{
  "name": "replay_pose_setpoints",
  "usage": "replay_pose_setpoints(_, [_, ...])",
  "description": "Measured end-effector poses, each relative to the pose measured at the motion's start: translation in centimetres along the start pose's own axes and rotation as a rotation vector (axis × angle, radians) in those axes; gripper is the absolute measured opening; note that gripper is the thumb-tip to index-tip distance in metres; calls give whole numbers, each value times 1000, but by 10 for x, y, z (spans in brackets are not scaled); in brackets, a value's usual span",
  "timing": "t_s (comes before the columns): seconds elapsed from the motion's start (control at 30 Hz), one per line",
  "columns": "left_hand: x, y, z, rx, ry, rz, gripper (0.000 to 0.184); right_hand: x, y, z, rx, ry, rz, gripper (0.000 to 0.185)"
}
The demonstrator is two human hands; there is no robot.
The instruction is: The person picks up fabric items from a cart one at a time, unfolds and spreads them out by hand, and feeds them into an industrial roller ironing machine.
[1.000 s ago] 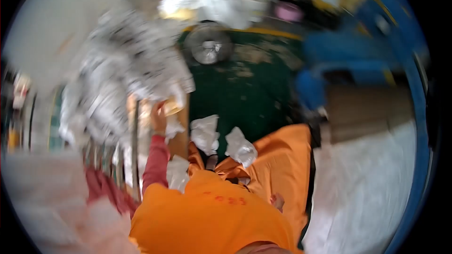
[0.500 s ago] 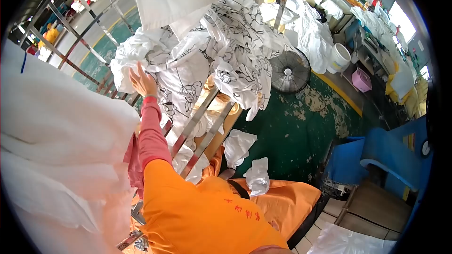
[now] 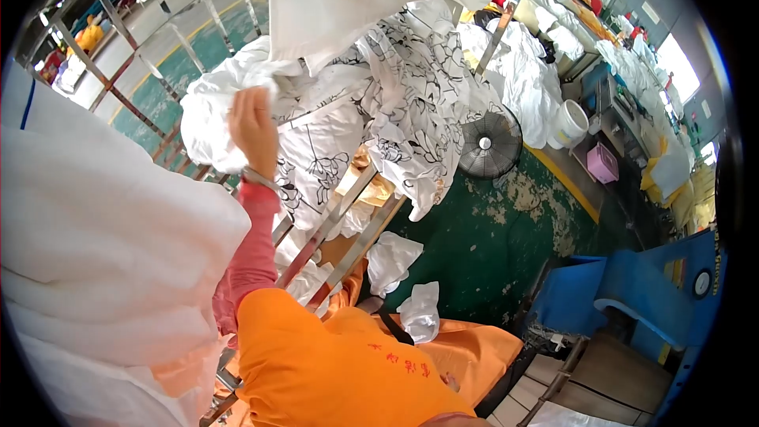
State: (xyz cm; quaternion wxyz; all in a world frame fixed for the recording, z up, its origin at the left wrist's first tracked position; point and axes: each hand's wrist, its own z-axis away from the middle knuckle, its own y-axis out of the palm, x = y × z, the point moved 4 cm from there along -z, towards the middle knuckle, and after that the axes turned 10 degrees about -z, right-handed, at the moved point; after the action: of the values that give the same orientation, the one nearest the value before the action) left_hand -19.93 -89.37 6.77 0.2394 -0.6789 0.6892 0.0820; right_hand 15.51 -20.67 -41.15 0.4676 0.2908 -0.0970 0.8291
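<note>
My left hand (image 3: 254,133), at the end of a pink sleeve, has its fingers bent and pressed together on the plain white part of a bunched sheet (image 3: 212,111). The sheet lies heaped over a metal rail frame. Beside it spreads white fabric printed with black flower outlines (image 3: 316,178). A white cloth with orange lettering (image 3: 332,12) hangs above the heap. Only a small skin-coloured patch, seemingly my right hand (image 3: 451,382), shows at the edge of my orange shirt; its fingers cannot be made out.
A large white cloth (image 3: 111,245) fills the left side. Metal rails (image 3: 340,209) run below the heap. A black floor fan (image 3: 485,144) stands beyond it. Blue machinery (image 3: 656,292) is at right; white plastic bags (image 3: 393,261) lie near my feet.
My left hand has gone from spread fingers on the white sheet to bent fingers pressed together, slightly to the right. The view has shifted a little.
</note>
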Motion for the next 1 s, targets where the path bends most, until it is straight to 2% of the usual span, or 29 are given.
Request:
replay_pose_setpoints(0.07, [-41, 0, 18, 96, 11, 86, 16, 28, 33, 24, -25, -82, 41, 8])
replay_pose_setpoints(0.1, [-64, 3, 27, 89, 91, 221, 14, 33, 38, 19, 113, -20, -25, 8])
replay_pose_setpoints(0.13, [-80, 11, 40, 289, 84, 208, 13, 40, 42, 4, 251, 42, -92, 9])
replay_pose_setpoints(0.17, [-104, 18, 51, 397, 76, 167, 12, 42, 41, -7, 390, 104, -164, 10])
replay_pose_setpoints(0.23, [-117, 53, 92, 653, -57, 295, 11, 51, 56, 0, 291, -69, -17, 9])
replay_pose_setpoints(0.33, [-101, 95, 148, 1111, 10, 49, 11, 59, 82, 24, 262, -200, 101, 7])
replay_pose_setpoints(0.37, [-93, 96, 153, 1005, 1, 93, 20, 65, 85, 29, 273, -222, 124, 5])
replay_pose_setpoints(0.43, [-88, 73, 137, 666, 41, -16, 39, 61, 75, 32, 301, -209, 90, 6])
replay_pose_setpoints(0.47, [-85, 61, 126, 614, 31, -277, 64, 58, 67, 33, 314, -203, 73, 7])
replay_pose_setpoints(0.53, [-61, 45, 112, 466, -36, -471, 77, 48, 46, 33, 263, -153, 64, 17])
replay_pose_setpoints(0.57, [-32, 52, 110, 504, -101, -621, 71, 44, 40, 32, 244, -130, 60, 23])
replay_pose_setpoints(0.6, [6, 65, 120, 660, -126, -840, 59, 40, 31, 33, 180, -130, 74, 23])
replay_pose_setpoints(0.63, [17, 59, 115, 585, -109, -850, 35, 34, 21, 35, 116, -131, 88, 24])
replay_pose_setpoints(0.73, [34, 47, 88, 567, -244, -717, 20, 32, -6, 36, 53, -108, 84, 22])
replay_pose_setpoints(0.77, [17, 31, 72, 192, -102, -645, 16, 35, -13, 32, 54, -97, 74, 21])
replay_pose_setpoints(0.8, [-13, 9, 47, 165, -105, -502, 17, 38, -10, 30, 89, -98, 42, 15])
replay_pose_setpoints(0.87, [-73, -23, 15, 135, -171, 53, 18, 45, 1, 29, 159, -100, -23, 8])
replay_pose_setpoints(0.93, [-131, -38, 12, 208, -84, 229, 17, 54, 13, 27, 135, -189, -1, 8])
replay_pose_setpoints(1.0, [-164, -29, 43, 257, 118, 441, 17, 74, 42, 35, 155, -293, 29, 11])
